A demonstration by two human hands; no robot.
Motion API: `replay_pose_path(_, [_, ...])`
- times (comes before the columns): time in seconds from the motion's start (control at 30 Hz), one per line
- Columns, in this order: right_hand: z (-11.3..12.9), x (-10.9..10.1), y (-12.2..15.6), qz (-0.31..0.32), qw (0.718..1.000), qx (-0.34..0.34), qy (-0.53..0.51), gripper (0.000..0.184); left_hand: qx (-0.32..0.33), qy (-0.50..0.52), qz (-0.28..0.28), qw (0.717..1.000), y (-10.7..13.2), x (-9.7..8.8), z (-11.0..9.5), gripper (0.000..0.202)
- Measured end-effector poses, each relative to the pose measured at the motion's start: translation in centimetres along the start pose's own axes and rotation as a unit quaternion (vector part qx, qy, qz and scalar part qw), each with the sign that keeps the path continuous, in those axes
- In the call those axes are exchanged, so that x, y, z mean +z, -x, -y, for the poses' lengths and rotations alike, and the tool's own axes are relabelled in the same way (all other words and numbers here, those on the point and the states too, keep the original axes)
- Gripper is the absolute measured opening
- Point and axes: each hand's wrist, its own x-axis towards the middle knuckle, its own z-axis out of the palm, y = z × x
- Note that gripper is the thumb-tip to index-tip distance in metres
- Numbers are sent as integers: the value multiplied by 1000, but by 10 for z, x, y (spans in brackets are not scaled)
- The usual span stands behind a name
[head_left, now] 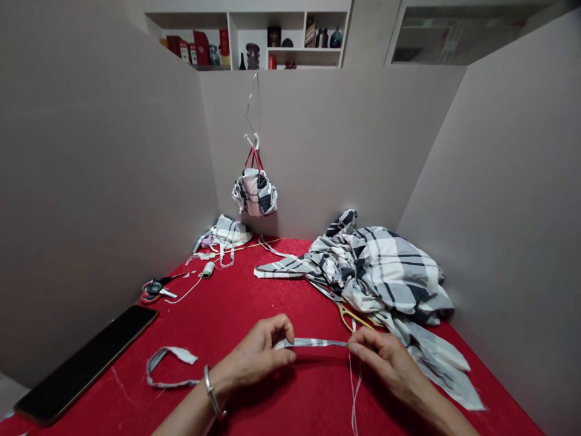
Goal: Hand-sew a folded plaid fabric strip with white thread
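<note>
Left hand [256,354] and right hand [385,363], both closed in a fingertip pinch on a narrow plaid fabric strip [313,343], one end in each, the strip held taut between them just above a red-covered counter [236,303]. A metal bangle [211,393] around the left wrist. A thin white thread [353,387] hanging straight down from beside the right hand's fingers.

On the counter left of the left hand, well clear of it, a loop of similar strip [170,363]; further left along the edge, a black phone [86,363], face down or dark, hard to tell.

Just beyond the right hand, gold-handled scissors [351,316], their blades running under a heaped black-and-white plaid cloth [376,269], with a long tail of that cloth [436,357] reaching down past the right hand.

Across on the left, small red-handled scissors [154,289], then a spool of thread [208,270] near a tangle of plaid scraps [222,239].

Farthest off, a plaid cloth bundle [255,191] with red straps, hung on a white wire hook [251,106] against a grey wall [327,139], and above it a white shelf [245,24] of red boxes and bottles.
</note>
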Motion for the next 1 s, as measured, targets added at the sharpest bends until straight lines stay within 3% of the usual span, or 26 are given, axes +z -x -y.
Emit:
replay_pose_path(0.2, [-2,-1,1,-10,1000,-9,20,27,-56,45,-15,997,-3,-1,0,21])
replay_pose_path(0.37, [-1,-2,1,-5,1000,-12,24,29,-47,63,-47,996,-7,-1,7,19])
replay_pose_path(0.53, [-2,-4,2,2,1000,-15,24,30,-66,59,-28,996,-5,-3,2,19])
replay_pose_path(0.73, [-4,-7,2,3,999,-15,33,30,-57,3,-23,998,-3,-9,5,16])
replay_pose_path(0.9, [-4,-8,1,2,999,-18,47,30,-101,-66,-21,992,-1,-12,7,12])
replay_pose_path(1.0, [-2,-9,2,0,999,-19,49,30,-110,-46,-4,993,0,-10,1,13])
